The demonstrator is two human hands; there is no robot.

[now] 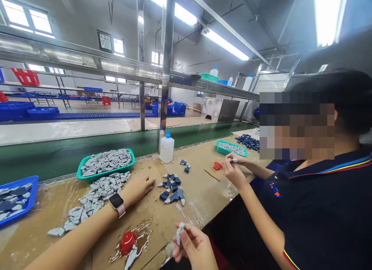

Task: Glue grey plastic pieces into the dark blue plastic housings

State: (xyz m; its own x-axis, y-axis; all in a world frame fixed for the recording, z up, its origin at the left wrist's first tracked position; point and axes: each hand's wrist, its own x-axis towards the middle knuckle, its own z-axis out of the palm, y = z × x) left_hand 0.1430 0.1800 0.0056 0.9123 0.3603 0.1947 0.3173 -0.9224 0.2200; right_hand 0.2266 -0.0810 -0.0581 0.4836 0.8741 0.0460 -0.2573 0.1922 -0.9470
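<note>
My left hand, with a watch on the wrist, is palm down over the cardboard beside the heap of light-grey plastic parts. Its fingers are loosely bent and partly hidden; nothing shows in them. Closed at the front, my right hand pinches a small light-grey plastic part between thumb and fingers. Several navy-and-grey joined pieces lie right of my left hand. Nearer me, a red cup-like piece sits in a wet, shiny patch, with a grey part leaning against it.
A green basket of grey parts and a blue tray stand left. A white squeeze bottle stands by the metal post. At right a co-worker's hands hold a small part near another green basket and navy parts.
</note>
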